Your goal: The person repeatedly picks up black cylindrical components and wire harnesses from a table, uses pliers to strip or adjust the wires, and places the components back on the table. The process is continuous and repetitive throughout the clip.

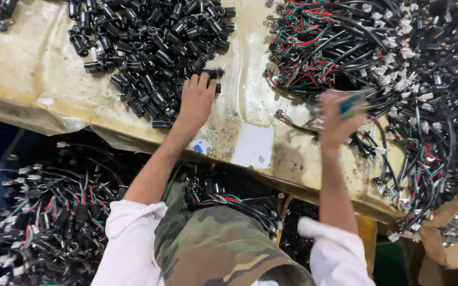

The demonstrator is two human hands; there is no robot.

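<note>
My left hand (196, 100) rests palm down on the near edge of a large heap of small black cylindrical connector parts (149, 47), fingers closed over a few of them. My right hand (337, 124) is raised and blurred at the edge of a tangled pile of black cables with red, green and white wires (335, 47). It grips a small blue-handled tool (350, 104) and seems to pinch a cable end (292, 123). Both piles lie on a worn yellowish table cover (250, 100).
A white paper square (254, 145) lies on the table near its front edge. More wired cables fill the right side (430, 132) and a heap below the table at left (43, 217). A brown paper bag of metal bits (454, 233) sits at lower right. Camouflage trousers (213, 249) show below.
</note>
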